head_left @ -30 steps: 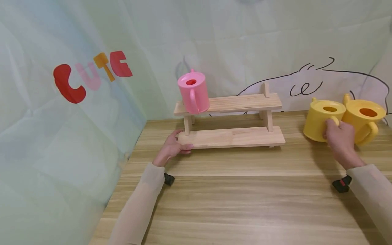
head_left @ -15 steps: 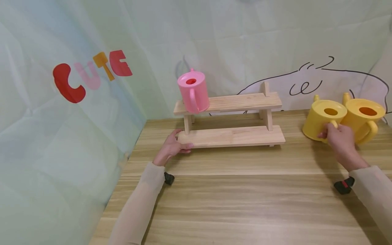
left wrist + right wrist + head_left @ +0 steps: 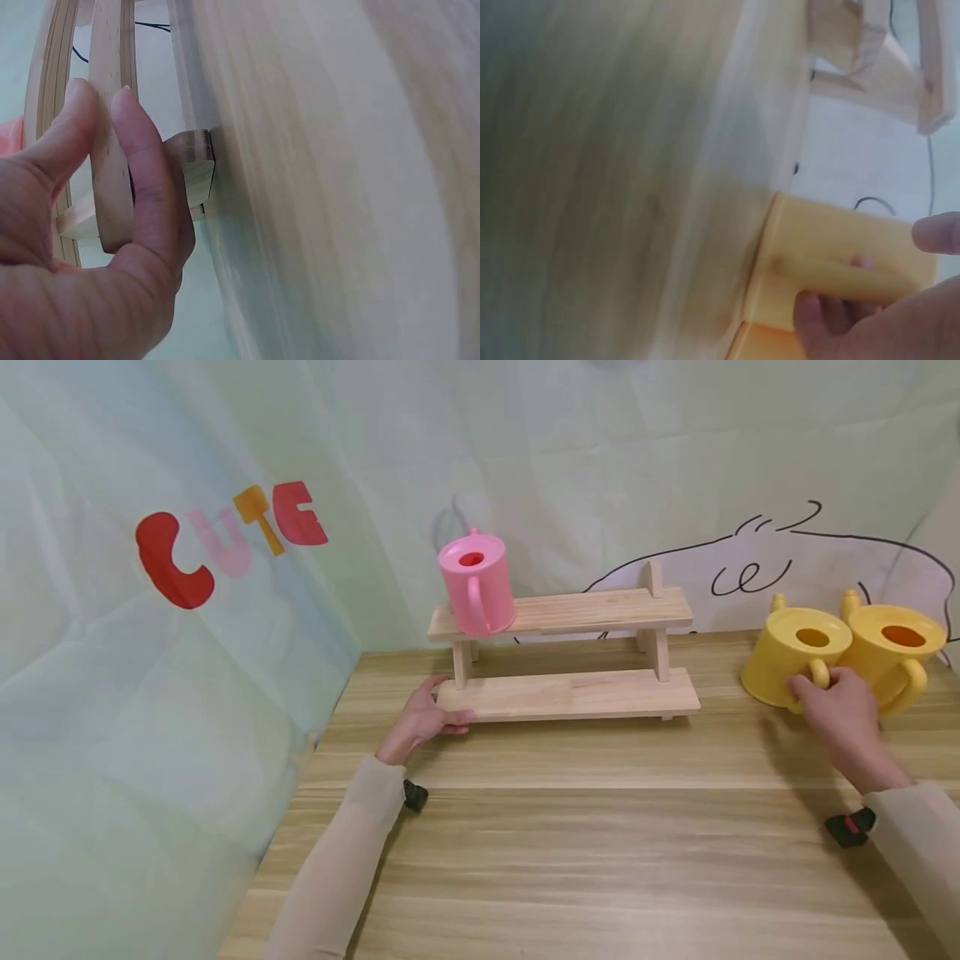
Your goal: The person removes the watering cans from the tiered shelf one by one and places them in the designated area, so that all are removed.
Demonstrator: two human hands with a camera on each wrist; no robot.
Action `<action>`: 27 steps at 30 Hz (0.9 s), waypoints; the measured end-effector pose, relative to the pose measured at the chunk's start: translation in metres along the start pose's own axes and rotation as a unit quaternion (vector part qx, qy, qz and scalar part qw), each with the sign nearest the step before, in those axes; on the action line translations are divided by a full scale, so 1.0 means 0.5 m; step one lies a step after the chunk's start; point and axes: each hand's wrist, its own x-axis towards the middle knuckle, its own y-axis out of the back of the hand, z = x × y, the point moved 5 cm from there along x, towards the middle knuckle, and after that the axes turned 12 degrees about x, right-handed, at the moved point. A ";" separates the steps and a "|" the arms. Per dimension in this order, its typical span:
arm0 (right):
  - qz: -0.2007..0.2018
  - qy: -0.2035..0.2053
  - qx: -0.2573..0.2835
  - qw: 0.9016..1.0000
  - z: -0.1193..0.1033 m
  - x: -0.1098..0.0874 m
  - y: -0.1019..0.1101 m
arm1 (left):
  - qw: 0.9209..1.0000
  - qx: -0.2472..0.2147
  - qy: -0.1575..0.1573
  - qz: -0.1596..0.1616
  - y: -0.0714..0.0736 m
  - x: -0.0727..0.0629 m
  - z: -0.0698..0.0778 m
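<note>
My left hand point(image 3: 423, 718) grips the left end of the lower board of a two-tier wooden shelf point(image 3: 570, 693); in the left wrist view the board point(image 3: 112, 172) lies between thumb and fingers. A pink watering can point(image 3: 480, 589) stands on the upper tier at the left. At the right, my right hand point(image 3: 840, 710) holds the handle of a light yellow watering can point(image 3: 795, 652). The right wrist view shows fingers hooked round that handle point(image 3: 847, 281), with the thumb lifted off it. Close beside stands a deeper yellow watering can point(image 3: 885, 647), its handle free.
The wood-grain table point(image 3: 570, 860) spreads out in front of the shelf. Behind it hangs a pale backdrop point(image 3: 525, 452) with a black line drawing, and coloured letters point(image 3: 174, 560) mark its left side.
The light yellow watering can has turned slightly, its spout shifting right towards the other yellow can. My right hand has moved a little right with the handle. The left hand stays put.
</note>
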 end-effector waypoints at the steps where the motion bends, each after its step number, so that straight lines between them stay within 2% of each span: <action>1: 0.004 -0.003 0.000 1.000 -0.002 -0.003 0.000 | 1.000 0.000 0.000 0.000 0.000 0.000 0.001; 4: 0.021 -0.015 0.021 0.999 -0.009 -0.011 0.000 | 1.000 0.001 -0.001 0.001 0.000 0.000 0.000; 8: 0.074 -0.034 0.044 0.996 -0.033 -0.028 0.001 | 1.000 -0.002 -0.001 0.000 -0.002 0.001 -0.001; 11: 0.114 -0.034 0.038 0.992 -0.071 -0.043 -0.002 | 1.000 -0.004 0.001 -0.001 -0.002 0.002 -0.003; 14: 0.124 -0.014 0.038 0.991 -0.118 -0.056 -0.018 | 1.000 -0.003 0.001 0.001 0.001 0.002 -0.006; 20: 0.073 0.060 0.059 0.994 -0.213 -0.084 -0.094 | 1.000 -0.005 0.004 0.001 0.003 0.001 -0.007; 27: 0.015 0.163 0.076 0.984 -0.321 -0.122 -0.199 | 1.000 0.001 -0.002 0.000 0.002 -0.002 -0.005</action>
